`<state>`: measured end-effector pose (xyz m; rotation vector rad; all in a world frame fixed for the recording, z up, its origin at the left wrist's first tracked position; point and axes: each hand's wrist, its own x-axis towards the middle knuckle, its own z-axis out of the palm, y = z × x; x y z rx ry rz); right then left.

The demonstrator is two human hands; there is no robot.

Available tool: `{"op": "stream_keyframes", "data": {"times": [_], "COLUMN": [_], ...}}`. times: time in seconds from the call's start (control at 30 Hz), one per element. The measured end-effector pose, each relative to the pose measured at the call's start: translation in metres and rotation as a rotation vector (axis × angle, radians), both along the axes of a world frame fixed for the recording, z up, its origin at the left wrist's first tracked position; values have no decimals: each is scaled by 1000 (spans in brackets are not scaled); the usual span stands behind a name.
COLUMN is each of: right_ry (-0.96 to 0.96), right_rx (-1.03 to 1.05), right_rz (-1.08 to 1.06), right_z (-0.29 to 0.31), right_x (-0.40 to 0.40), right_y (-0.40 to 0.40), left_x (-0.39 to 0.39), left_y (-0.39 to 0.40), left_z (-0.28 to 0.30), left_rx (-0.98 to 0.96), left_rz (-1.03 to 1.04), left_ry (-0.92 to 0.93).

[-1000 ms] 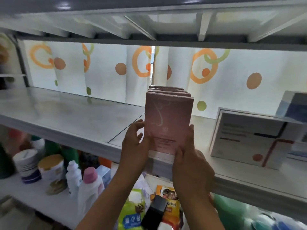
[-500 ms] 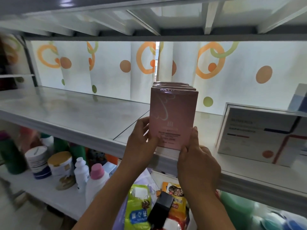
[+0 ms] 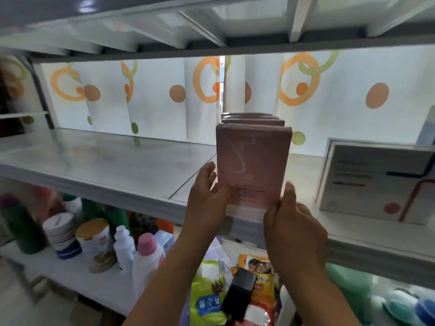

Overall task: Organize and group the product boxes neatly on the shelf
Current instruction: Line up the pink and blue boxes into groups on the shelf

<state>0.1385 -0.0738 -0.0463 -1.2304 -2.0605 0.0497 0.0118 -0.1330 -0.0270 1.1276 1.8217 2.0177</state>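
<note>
The upper shelf point(image 3: 113, 165) is a pale, glossy board with a thin seam running from its near edge toward the far side. On it, right of the seam, a row of pink boxes point(image 3: 253, 165) stands upright at the near edge, one behind another toward the far side. Well apart on the right stands a white box point(image 3: 376, 182) with red and dark lines. The lower shelf point(image 3: 77, 278) carries, at left, a dark green bottle point(image 3: 22, 229), round tins point(image 3: 93, 236), a white bottle point(image 3: 124, 245) and a pink-capped bottle point(image 3: 147, 257); nearer the middle lie a green packet point(image 3: 207, 292) and a black box point(image 3: 239, 292).
</note>
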Motion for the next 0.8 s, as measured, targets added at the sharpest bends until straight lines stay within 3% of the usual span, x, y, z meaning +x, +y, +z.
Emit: {"op": "stream_keyframes", "data": {"times": [0.43,0.8], "right_ry": [46,132], "right_rx": [71,29], "right_rz": [57,-38], "right_z": [-5,-2], "right_x": [0,-7], "right_y": [3,14], "left_x": [5,5], "left_y": [6,10], "left_z": [1,4], "left_rx": [26,14], "left_rz": [51,50], "left_ry": [-36,-72]}}
